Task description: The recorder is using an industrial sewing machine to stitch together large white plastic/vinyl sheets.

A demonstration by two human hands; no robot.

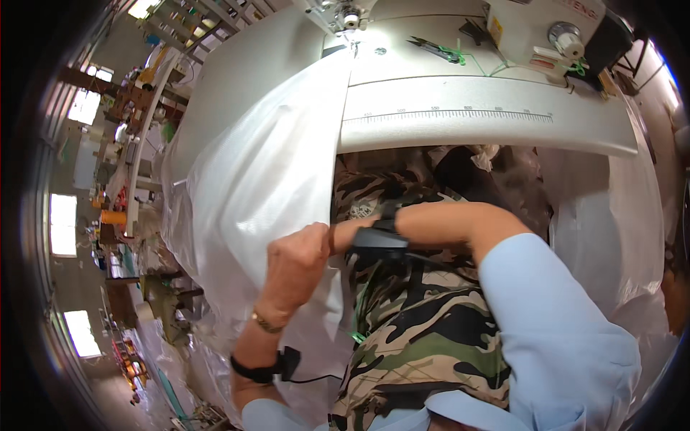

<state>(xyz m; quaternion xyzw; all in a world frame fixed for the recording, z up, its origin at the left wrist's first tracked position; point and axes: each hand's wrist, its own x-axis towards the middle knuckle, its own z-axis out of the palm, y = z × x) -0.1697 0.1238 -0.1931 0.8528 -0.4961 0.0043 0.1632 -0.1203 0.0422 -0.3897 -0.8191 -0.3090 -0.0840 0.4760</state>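
A large white sheet [251,165], shiny like plastic or woven cloth, runs from under the presser foot of a sewing machine [350,20] down over the table's edge. Its straight right edge hangs toward me. My left hand [297,260] is closed in a fist on the sheet near that edge. Coming across from the right, my right hand [340,235] meets the same edge beside the left fist. Its fingers are hidden behind the left hand, so its grip does not show. Each wrist carries a black strapped device.
Black thread snips [435,49] lie on the white machine table [402,93] with loose green thread [460,54]. A printed ruler scale [460,113] follows the table's front edge. Translucent sheeting [596,208] hangs at the right. A cluttered shelf [147,129] stands to the left.
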